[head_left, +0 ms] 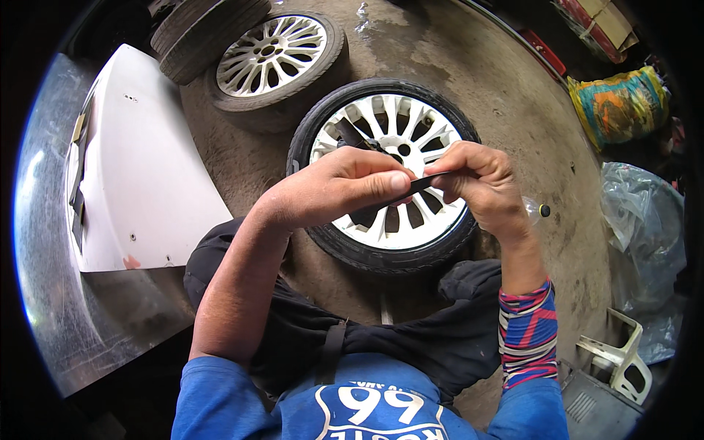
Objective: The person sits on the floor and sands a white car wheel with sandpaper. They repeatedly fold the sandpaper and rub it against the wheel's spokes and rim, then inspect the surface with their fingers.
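A thin, dark, flexible strip (422, 183), perhaps folded sandpaper, is stretched between my hands. My left hand (352, 183) pinches one end between thumb and fingers. Closed fingers of my right hand (478, 182) grip the other end. Just below them, a wheel with a white multi-spoke rim (400, 235) and a black tyre (389, 260) lies flat on the floor between my legs. A dark piece (354, 134) rests on the spokes beyond my left hand; its kind is unclear. My hands hide part of the hub.
Another white-rimmed wheel (271, 55) lies at the far left beside stacked tyres (202, 37). A white car body panel (139, 169) leans at left. On the right are a clear bottle (534, 209), a colourful sack (620, 106), plastic sheeting (638, 220) and a pale plastic frame (616, 352).
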Action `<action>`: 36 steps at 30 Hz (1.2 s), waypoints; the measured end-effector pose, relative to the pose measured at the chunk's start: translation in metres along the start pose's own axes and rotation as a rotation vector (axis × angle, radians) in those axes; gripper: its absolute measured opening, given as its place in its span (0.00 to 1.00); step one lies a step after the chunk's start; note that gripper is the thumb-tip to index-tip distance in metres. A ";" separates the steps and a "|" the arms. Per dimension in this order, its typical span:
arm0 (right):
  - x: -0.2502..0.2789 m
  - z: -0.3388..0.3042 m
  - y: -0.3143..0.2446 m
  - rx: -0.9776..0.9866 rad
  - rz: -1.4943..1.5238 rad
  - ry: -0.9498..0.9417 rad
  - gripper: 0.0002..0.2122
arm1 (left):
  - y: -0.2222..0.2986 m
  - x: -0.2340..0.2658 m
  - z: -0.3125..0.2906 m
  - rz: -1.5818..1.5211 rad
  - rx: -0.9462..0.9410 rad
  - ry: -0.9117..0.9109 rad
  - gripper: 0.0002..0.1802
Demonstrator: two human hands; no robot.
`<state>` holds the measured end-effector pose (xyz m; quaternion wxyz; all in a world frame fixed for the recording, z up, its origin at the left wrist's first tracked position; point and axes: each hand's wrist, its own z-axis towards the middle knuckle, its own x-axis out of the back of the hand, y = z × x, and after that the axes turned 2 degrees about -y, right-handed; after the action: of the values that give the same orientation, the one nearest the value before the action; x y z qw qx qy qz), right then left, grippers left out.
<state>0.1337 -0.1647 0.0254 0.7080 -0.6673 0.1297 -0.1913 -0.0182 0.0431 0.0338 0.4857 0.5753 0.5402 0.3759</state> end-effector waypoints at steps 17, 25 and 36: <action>0.008 -0.016 0.013 -0.005 -0.308 0.199 0.14 | -0.023 -0.020 0.018 -0.095 -0.015 0.189 0.15; 0.020 -0.116 0.207 -0.561 0.143 1.282 0.15 | -0.137 -0.032 0.005 0.570 0.174 0.351 0.12; -0.044 -0.119 0.320 -1.225 -0.344 1.749 0.26 | -0.241 -0.069 0.054 1.373 -0.046 0.140 0.19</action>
<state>0.0738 -0.2400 -0.3052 -0.1202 -0.5493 0.5682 -0.6008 -0.0376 -0.0462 -0.2061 0.1137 0.7511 0.0757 0.6459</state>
